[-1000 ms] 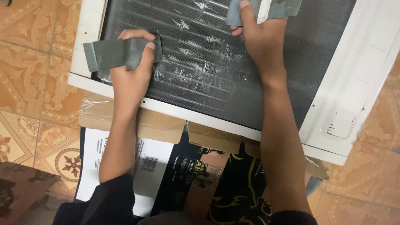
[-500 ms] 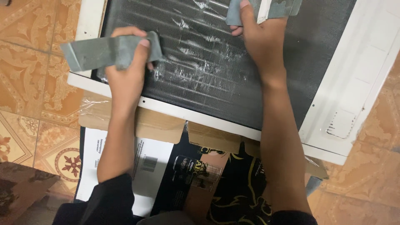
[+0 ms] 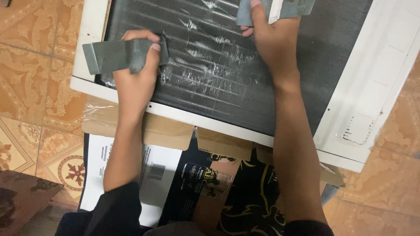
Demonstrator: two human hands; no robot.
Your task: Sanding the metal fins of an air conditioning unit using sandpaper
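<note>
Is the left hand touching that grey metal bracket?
Touching. The head view shows the left hand with fingers wrapped over the grey metal bracket, gripping it.

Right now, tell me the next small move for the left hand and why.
Probably draw the grey metal strip a little further left, off the dark finned panel. The left hand grips its right end, most of the strip already overhangs the white frame, and the right hand steadies a second grey piece at the top.

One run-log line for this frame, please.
left hand: holds grey metal strip | right hand: holds grey metal piece | both over dark finned panel in white frame | cardboard beneath
</note>
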